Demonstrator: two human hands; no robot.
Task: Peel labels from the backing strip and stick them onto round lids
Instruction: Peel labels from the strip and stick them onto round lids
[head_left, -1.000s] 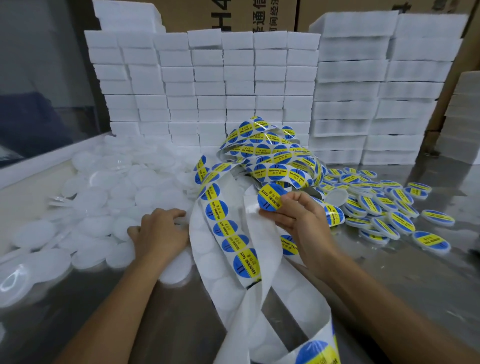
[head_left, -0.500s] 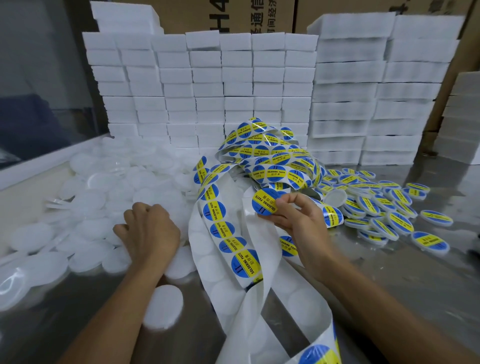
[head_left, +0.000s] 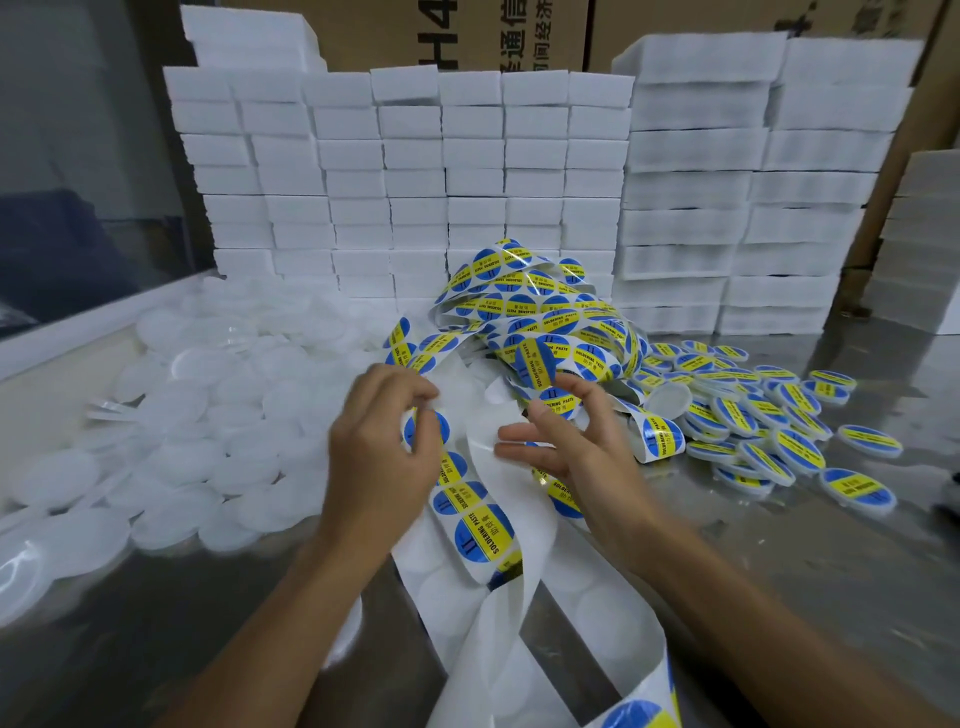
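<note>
Your right hand pinched a peeled soldering-paste label, its yellow band running upright; your left hand seemingly gripped a lid, mostly hidden.

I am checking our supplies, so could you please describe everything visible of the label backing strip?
The backing strip is a long, glossy white paper ribbon. It carries round blue and yellow labels and shows circular outlines where labels were peeled. It lies tangled on the metal table, heaped before the white blocks, looping between both hands.

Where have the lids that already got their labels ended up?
The labelled lids lie in a loose heap on the right of the metal table, beside the tangled label strip, before the stacked white boxes.
</note>
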